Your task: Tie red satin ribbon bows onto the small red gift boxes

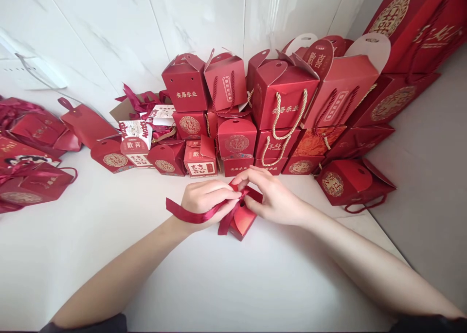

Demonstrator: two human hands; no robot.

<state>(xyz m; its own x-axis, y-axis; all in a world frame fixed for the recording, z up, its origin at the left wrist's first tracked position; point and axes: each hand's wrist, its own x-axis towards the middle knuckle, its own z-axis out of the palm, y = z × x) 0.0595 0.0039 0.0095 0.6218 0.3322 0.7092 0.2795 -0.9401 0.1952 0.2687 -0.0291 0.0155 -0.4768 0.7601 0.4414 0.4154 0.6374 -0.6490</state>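
Nearest the camera, at the bottom corners, dark sleeves [95, 324] pushed back from bare forearms [146, 265]. Beyond, between both hands and partly covered by fingers, a small red box [243, 222] on the white table [222, 284], with dark red ribbon [191, 215] gathered over its top. Just behind the fingers, close-packed, stacked red gift boxes [282, 99] along the tiled wall [200, 17]; well to the left, ribbon-tied boxes [42, 184]. Left hand [204, 199] curled, pinching ribbon at the fingertips, one loose end sweeping leftward across it. Right hand [273, 197] with thumb and forefinger curved around the ribbon; impossible to tell whether pinched tight. Both forearms angled inward.
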